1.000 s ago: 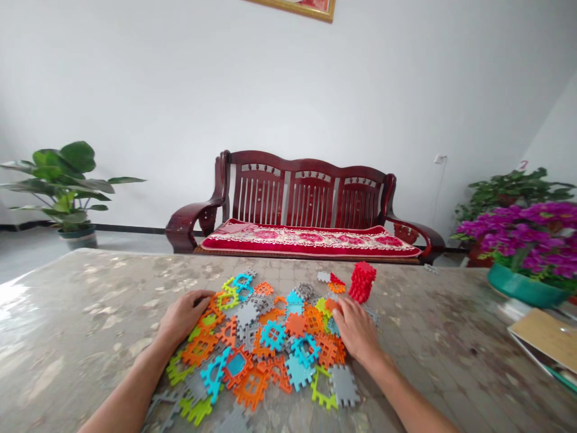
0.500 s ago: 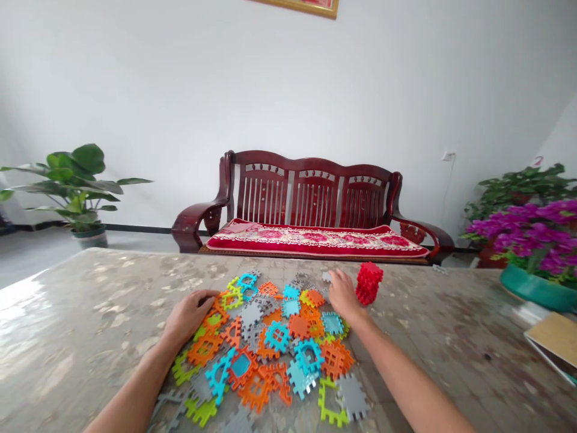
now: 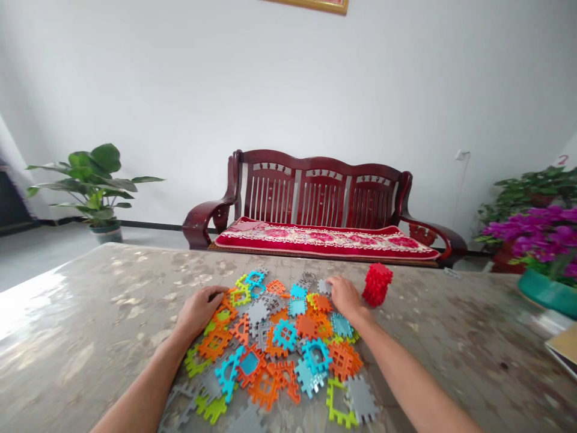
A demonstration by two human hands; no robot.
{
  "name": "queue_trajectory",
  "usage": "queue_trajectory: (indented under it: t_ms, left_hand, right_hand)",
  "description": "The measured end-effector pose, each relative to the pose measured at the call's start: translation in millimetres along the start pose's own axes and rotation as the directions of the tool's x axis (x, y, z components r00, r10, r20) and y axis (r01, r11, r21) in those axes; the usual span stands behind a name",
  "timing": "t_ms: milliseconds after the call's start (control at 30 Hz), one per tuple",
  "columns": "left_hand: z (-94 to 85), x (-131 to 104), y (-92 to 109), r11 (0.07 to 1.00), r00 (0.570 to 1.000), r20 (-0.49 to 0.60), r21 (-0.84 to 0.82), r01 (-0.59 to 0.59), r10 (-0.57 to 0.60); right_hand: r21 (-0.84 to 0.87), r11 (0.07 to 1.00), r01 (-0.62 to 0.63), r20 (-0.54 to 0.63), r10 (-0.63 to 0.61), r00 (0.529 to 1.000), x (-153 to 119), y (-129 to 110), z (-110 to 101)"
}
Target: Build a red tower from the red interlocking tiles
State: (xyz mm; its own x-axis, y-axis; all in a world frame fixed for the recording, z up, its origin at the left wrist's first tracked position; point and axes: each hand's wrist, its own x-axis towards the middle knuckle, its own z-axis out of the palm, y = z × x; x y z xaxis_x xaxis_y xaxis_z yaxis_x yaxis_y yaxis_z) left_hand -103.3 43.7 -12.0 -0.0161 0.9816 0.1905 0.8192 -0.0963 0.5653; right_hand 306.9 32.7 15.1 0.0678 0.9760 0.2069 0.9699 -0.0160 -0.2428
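A loose pile of plastic interlocking tiles [image 3: 258, 311] in orange, blue, grey and lime green covers the middle of the table. Some tiles are solid, others have window or arch cut-outs. My left hand [image 3: 199, 311] rests at the pile's left edge, its fingers reaching loosely over the nearest orange and green pieces, holding nothing I can see. At the pile's far right side, my right hand [image 3: 347, 299] has its fingertips closed on the edge of a small grey tile [image 3: 323, 287]. Just right of that hand stands an upright stack of red tiles [image 3: 377, 285].
The pieces lie on a patterned, glossy tabletop [image 3: 115, 300]. Beyond its far edge is a dark red wooden bench [image 3: 300, 192] with a red cushion. Purple flowers [image 3: 536, 234] in a teal pot [image 3: 547, 293] and a tan book [image 3: 563, 346] sit at the right.
My right hand has brought the grey tile down and left, closer to the pile. My left hand stays at the pile's left edge. The whole view has shifted slightly.
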Motion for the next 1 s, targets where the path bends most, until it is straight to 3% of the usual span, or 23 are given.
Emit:
queue_trajectory:
  t_ms: [100,167,267,367,467,600,667,800,1000]
  left_hand:
    - [0.5,0,-1,1.0,1.0,-0.011,-0.006,-0.01,0.01]
    - [1.4,1,-2,1.0,1.0,-0.017,-0.014,-0.017,0.017]
    - [2.6,3,-4,0.999,1.0,-0.004,-0.026,-0.031,0.031]
    - [3.5,4,-6,0.999,0.999,0.01,-0.021,-0.034,0.034]
    - [3.4,4,-6,0.999,0.999,0.011,-0.014,-0.034,0.034]
    - [2.0,3,-4,1.0,1.0,0.006,-0.011,-0.022,0.022]
    - [1.4,3,-3,1.0,1.0,0.006,-0.009,-0.021,0.021]
    - [2.4,3,-4,1.0,1.0,0.002,-0.011,-0.027,0.027]
    - [5.3,6,-11,0.999,1.0,-0.002,-0.012,-0.031,0.031]
  right_hand:
    - [0.129,0.991,-0.02,-0.069,0.029,0.997,-5,1,-5]
    - [0.359,0.931,-0.074,-0.081,0.11,0.991,-9,2,-7]
    - [0.679,0.712,-0.178,0.048,0.199,0.979,-17,1,-7]
    - [0.744,0.629,-0.226,0.156,0.166,0.974,-28,4,-7]
    - [0.691,0.697,-0.191,0.173,0.096,0.98,-38,13,-8]
    - [0.513,0.854,-0.091,0.07,0.065,0.995,-42,24,-9]
    - [0.465,0.88,-0.094,0.04,0.085,0.996,-43,26,-8]
    - [0.442,0.883,-0.161,0.092,0.133,0.987,-44,24,-11]
    - [0.089,0.995,0.038,0.059,-0.044,0.997,-52,22,-19]
